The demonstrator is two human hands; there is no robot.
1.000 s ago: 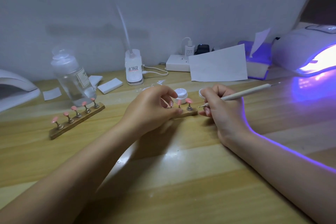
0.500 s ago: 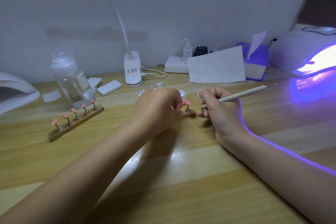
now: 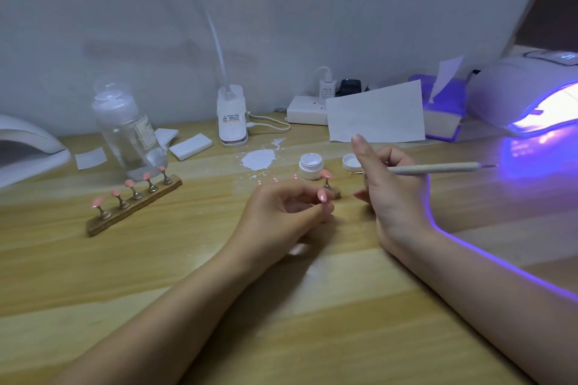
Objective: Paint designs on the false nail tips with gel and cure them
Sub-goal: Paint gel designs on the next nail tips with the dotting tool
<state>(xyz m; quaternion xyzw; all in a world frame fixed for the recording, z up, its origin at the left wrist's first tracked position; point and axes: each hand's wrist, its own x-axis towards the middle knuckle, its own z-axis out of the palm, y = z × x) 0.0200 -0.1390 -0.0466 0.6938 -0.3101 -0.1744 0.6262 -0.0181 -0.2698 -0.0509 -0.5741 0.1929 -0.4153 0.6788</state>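
Far left, a second curing lamp (image 3: 28,141) is sitting dark at the table (image 3: 344,306) edge, likely spare. Just right of it, a clear bottle (image 3: 125,131) is standing behind a wooden holder (image 3: 134,203) carrying five pink nail tips on metal pegs, angled toward the person, probably parked while waiting a turn. Mid-table, far side, a clip lamp base (image 3: 231,119) is standing before the wall, and a white spill (image 3: 259,159) is lying near it. Centre, the left hand (image 3: 281,212) is curling its fingers around one pink nail tip (image 3: 322,196), pinching it up off the table, apparently to angle it for painting; a second holder (image 3: 334,194) is mostly hidden behind that hand, one tip (image 3: 326,174) showing on its peg. One open white gel pot (image 3: 310,166) and its lid (image 3: 352,162) are waiting just beyond, within dipping reach. The right hand (image 3: 391,194) is holding one thin brush (image 3: 438,168) in a curled grip, index finger raised straight, bristle end hidden behind the fingers. Far right, one lit curing lamp (image 3: 531,94) is glowing violet, seemingly ready for curing.
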